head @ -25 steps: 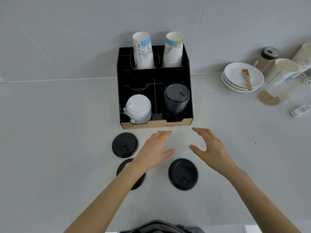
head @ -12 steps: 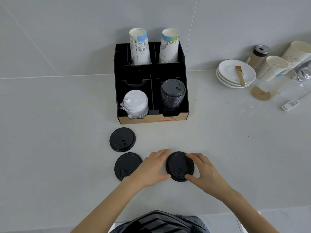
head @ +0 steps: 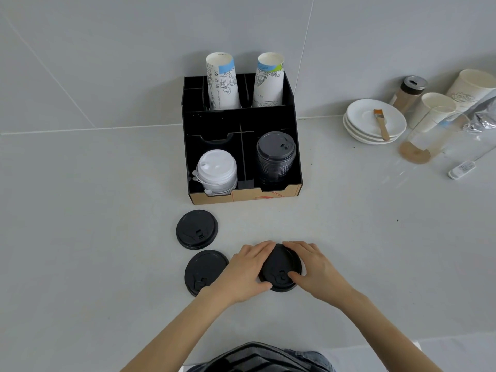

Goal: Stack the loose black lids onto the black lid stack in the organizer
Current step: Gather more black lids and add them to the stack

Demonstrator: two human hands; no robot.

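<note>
Both hands pinch lid (head: 280, 267) | left hand (head: 245, 273), right hand (head: 315, 267) | lower centre; stack (head: 276, 157) above

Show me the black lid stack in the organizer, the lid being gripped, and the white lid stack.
black lid stack (head: 276, 146): head view, top lid's face.
gripped black lid (head: 280, 267): head view, centre of its top.
white lid stack (head: 217, 165): head view, top lid's face.
</note>
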